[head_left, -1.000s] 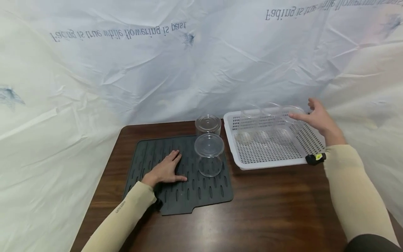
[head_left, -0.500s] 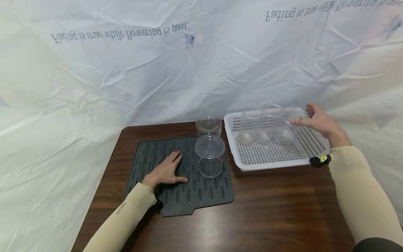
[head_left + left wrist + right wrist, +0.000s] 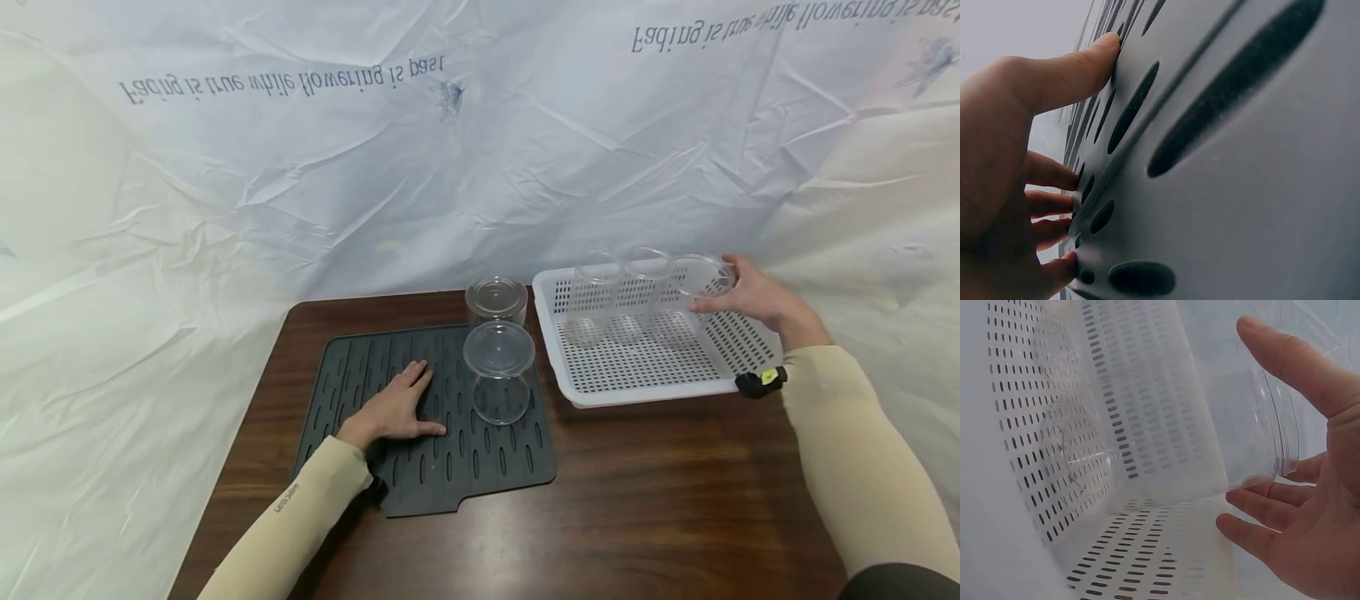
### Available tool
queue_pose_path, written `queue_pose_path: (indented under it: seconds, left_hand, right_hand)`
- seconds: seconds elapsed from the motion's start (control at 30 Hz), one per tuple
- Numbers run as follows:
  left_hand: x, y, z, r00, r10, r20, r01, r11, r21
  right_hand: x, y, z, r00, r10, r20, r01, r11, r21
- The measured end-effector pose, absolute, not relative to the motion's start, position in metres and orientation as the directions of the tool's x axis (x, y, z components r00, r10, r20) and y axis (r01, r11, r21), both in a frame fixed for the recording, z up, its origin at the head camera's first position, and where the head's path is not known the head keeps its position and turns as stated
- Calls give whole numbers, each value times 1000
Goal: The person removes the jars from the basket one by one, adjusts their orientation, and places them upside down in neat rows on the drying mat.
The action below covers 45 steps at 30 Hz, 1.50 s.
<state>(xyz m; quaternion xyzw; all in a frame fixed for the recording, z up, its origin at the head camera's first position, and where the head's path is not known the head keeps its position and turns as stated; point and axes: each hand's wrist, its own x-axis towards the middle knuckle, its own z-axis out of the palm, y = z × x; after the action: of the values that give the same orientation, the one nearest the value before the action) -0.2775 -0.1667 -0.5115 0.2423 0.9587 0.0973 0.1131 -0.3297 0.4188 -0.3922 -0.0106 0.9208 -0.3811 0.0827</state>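
Note:
My left hand point(image 3: 393, 408) lies spread on a dark grey slotted drying mat point(image 3: 480, 475), its fingertips and thumb touching the surface. In the left wrist view the thumb point(image 3: 1075, 72) is straight. My right hand point(image 3: 761, 300) holds the upper part of a clear jar point(image 3: 1235, 425) at the right end of a white perforated basket point(image 3: 652, 387). Its thumb is on the near side and its fingers behind, close to the rim. The jar stands in the basket beside two other clear jars, a left one point(image 3: 592, 296) and a middle one point(image 3: 641, 292).
On the mat's right side stands a clear container point(image 3: 500, 358), with another clear container point(image 3: 497, 296) just behind it. Mat and basket rest on a dark wooden table point(image 3: 645, 492). A pale printed sheet point(image 3: 360, 167) hangs behind the table and at its sides.
My right hand has come inward and down from beside the right jar and closed around its upper part. The left hand has stayed in place on the mat.

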Motion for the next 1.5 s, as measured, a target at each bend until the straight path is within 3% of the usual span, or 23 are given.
queue_pose_path:
  seconds: [0.77,1.5]
  left_hand:
    - [-279,-166,-509,-854,489,-177,445,864,236]
    - [-280,-169,-511,-854,487,-184,441,865,240]
  right_hand:
    - [-334,419,-399,-985,-56,-164,80,690,-719]
    - [-317,424,-391,-997,69,-33,70,658,-749]
